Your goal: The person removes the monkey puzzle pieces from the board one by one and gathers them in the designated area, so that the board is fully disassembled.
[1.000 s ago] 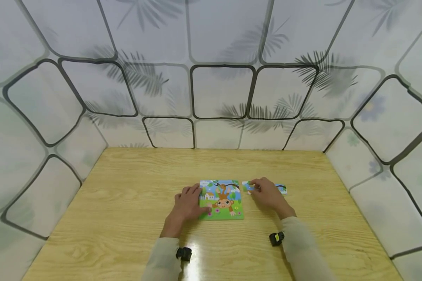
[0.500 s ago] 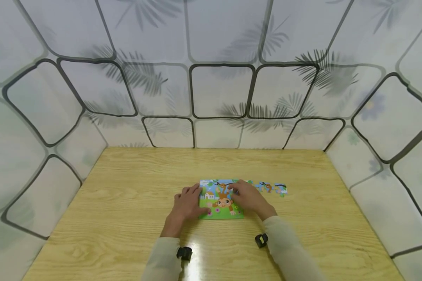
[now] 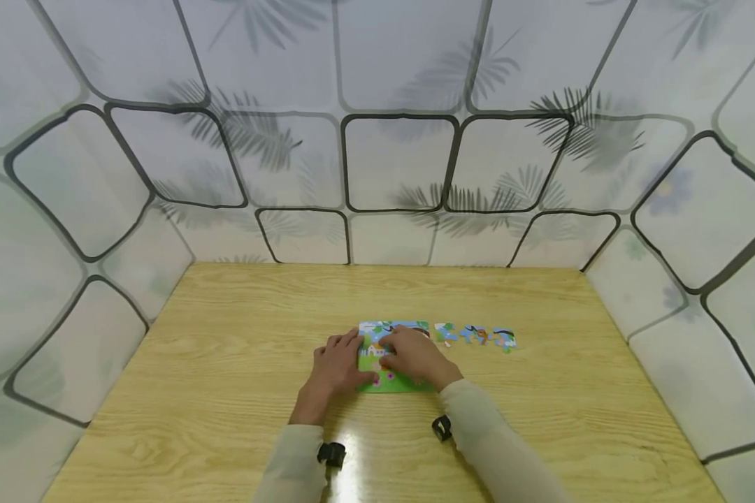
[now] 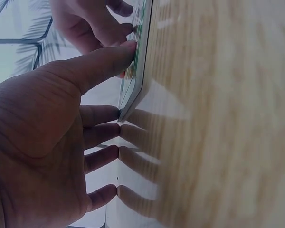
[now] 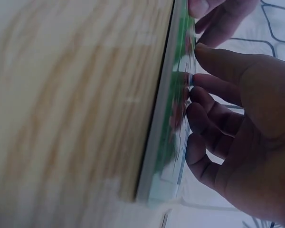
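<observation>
A flat jigsaw puzzle [image 3: 395, 383] with a monkey picture lies on the wooden table. My left hand [image 3: 338, 367] steadies its left side: in the left wrist view the thumb [image 4: 118, 54] presses on top, and the straight fingers reach down at the near corner and the tabletop. Over the picture's middle, my right hand [image 3: 420, 355] has bent fingers [image 5: 197, 118] with their tips at the puzzle surface. Its thumb and index tips sit apart; whether they pinch a piece I cannot tell. The right hand covers much of the monkey.
To the right of the puzzle, three loose jigsaw pieces [image 3: 478, 334] lie in a row showing sky, leaves and branch. Patterned fabric walls [image 3: 390, 168] enclose the table [image 3: 258, 314] at the back and both sides.
My right hand has left the row of loose pieces and moved left onto the puzzle's middle, uncovering the middle piece of the row. The left hand has stayed in place.
</observation>
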The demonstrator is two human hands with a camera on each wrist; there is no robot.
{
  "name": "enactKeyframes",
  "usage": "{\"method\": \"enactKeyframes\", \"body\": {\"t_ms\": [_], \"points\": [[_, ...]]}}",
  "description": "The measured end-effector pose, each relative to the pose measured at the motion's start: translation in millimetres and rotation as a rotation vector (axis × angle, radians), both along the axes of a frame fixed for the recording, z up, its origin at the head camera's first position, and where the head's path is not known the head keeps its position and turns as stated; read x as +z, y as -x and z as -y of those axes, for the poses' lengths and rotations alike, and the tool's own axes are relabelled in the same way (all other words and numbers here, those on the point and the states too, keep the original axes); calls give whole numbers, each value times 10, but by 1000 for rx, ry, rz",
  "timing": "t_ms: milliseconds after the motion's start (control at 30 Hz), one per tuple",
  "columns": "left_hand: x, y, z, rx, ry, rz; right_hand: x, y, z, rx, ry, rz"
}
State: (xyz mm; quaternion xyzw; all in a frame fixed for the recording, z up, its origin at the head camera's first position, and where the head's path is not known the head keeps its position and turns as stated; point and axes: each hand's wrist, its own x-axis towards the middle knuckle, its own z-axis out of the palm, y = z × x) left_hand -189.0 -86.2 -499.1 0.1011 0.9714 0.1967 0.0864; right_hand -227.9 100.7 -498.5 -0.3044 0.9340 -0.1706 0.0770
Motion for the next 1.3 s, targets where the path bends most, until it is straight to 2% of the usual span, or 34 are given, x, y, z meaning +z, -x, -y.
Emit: {"method": "enactKeyframes", "body": {"t_ms": [300, 500, 733, 1067, 1300], "points": [[13, -8, 7, 0, -6, -10, 34, 13, 104, -115, 22, 135], [-11, 4, 10, 0, 0, -11, 54, 4, 115, -144, 60, 176], [-20, 1, 10, -3, 23, -19, 40, -6, 98, -136, 150, 204], [-12, 10, -5, -13, 21, -1, 50, 6, -39, -200, 286, 324], [-1, -3, -8, -6, 22, -3, 57, 14, -247, -282, 323, 276]]}}
